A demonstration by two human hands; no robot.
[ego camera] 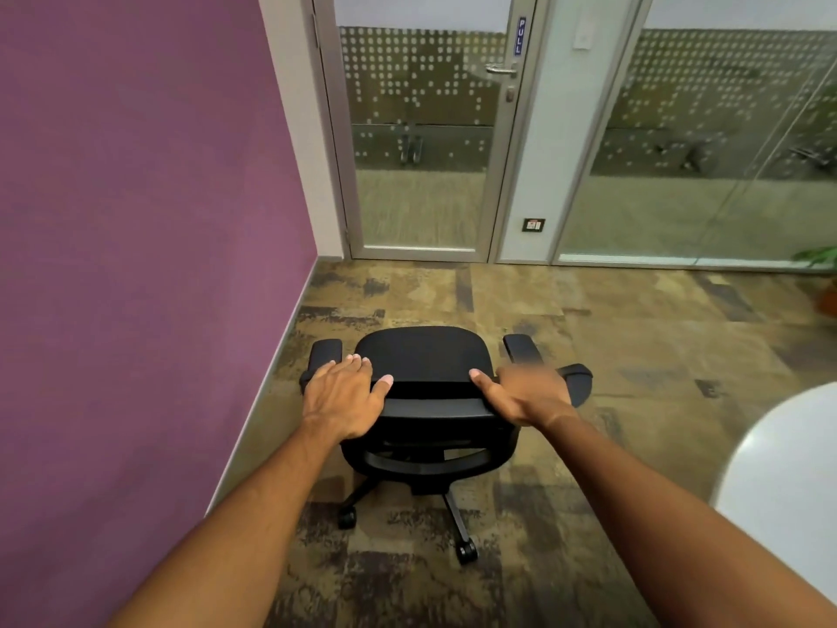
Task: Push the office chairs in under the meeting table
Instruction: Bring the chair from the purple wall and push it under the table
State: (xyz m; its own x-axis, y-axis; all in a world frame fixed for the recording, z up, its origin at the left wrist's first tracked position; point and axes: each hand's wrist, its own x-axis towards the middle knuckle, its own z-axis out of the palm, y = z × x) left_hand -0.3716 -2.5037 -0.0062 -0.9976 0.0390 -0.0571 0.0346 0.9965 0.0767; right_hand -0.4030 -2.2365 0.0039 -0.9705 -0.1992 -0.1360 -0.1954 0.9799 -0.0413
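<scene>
**Both hands at the chair back, chair clear of the table**

Head view:
- Black office chair (423,383) stands on patterned carpet (634,355), close to the purple wall (136,242), seen from behind and above. Backrest nearest the camera, seat facing the glass door (421,142).
- Left hand (342,396) lies flat over the left end of the backrest top edge, fingers spread, thumb out toward the middle. Palm-down contact, not wrapped around anything.
- Right hand (527,396) at the right end of the same edge, thumb on top. Fingers are motion-blurred; can't tell if they curl over the edge or just rest on it.
- Both armrests visible, one either side of the seat. Part of a second dark chair (579,380) shows just behind the right hand.
- Two castors of the base visible below the backrest.
- Meeting table (788,482): only a white rounded edge at lower right, well apart from the chair. Chair not under it.
- Potted plant (822,260) at the far right edge by the glass partition.
</scene>
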